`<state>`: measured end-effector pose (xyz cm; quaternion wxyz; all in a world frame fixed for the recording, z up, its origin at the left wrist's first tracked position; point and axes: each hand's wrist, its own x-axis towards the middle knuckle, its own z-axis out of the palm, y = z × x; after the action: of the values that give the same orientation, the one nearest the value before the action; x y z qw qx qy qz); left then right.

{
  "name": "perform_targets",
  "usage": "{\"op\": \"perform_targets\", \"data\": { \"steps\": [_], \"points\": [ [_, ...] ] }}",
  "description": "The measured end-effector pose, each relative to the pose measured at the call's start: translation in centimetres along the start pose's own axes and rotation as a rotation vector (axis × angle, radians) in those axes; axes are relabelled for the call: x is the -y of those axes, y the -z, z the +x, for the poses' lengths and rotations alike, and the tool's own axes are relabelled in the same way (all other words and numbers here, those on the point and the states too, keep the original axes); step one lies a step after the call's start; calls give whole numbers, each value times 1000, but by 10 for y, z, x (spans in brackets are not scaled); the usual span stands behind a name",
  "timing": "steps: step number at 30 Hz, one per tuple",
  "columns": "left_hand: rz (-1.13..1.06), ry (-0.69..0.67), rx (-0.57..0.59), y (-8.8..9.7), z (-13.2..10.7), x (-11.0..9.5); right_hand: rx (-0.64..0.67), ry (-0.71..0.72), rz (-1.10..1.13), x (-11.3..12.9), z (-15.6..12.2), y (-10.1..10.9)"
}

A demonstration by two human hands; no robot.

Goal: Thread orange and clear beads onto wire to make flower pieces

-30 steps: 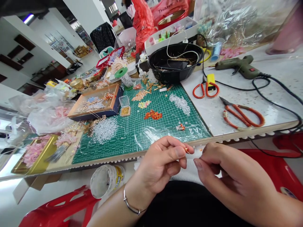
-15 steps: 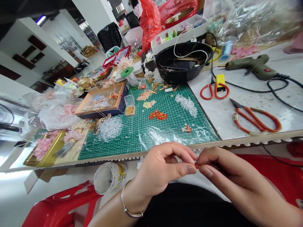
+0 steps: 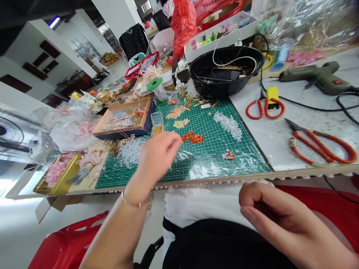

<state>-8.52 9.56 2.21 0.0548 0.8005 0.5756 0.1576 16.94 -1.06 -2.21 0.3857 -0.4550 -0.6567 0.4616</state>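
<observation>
My left hand (image 3: 157,155) is stretched out over the green cutting mat (image 3: 207,157), smeared by motion, its fingers pointing toward a small heap of orange beads (image 3: 193,137). Clear beads (image 3: 131,148) lie just left of it. My right hand (image 3: 269,215) stays low over my lap below the table edge, fingers curled and pressed together; what they pinch, if anything, is hidden. A second heap of clear beads (image 3: 228,124) and a tiny orange cluster (image 3: 228,154) lie on the mat's right half.
A black bowl (image 3: 224,73) with wire stands behind the mat. Orange-handled scissors (image 3: 265,108), snips (image 3: 319,144) and a green glue gun (image 3: 316,76) lie on the white surface at right. A brown tray of beads (image 3: 126,119), plastic bags and a gold tray (image 3: 60,175) crowd the left.
My left hand has left the right hand and swung up and left over the mat. The right hand stayed over my lap, curling its fingers in.
</observation>
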Motion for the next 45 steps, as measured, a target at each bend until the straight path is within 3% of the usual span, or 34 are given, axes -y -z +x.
{"op": "perform_targets", "data": {
  "steps": [1, 4, 8, 15, 24, 29, 32, 35, 40, 41, 43, 45],
  "points": [
    [183, 77, 8, 0, 15, 21, 9, 14, -13, 0, -1, -1],
    [312, 147, 76, -6, 55, 77, 48, 30, -70, -1, -2, -3],
    [387, 116, 231, -22, 81, 111, 85, 38, -132, 1, -2, -3],
    [435, 147, 281, -32, 86, 123, 71, 36, -136, 5, -1, -2],
    [327, 230, 190, -24, 76, 128, 92, 32, -146, 4, -6, 0],
    [120, 279, 49, -18, 74, 124, 59, 24, -145, 4, -12, 2],
    [-82, 324, -47, -13, 68, 110, 50, 5, -125, 4, -13, 3],
    [-363, 361, -83, -13, 48, 71, -2, 7, -108, 6, -14, 5],
    [-857, 335, 125, -26, -18, -33, -237, -18, -191, 9, -22, 5],
    [-1162, 369, 215, -29, -30, -51, -258, -16, -206, 9, -24, 5],
    [-1549, 429, 330, -33, -48, -78, -271, -1, -226, 11, -26, 5],
    [-1752, 464, 385, -34, -57, -91, -273, 22, -239, 13, -26, 6]
  ]
}}
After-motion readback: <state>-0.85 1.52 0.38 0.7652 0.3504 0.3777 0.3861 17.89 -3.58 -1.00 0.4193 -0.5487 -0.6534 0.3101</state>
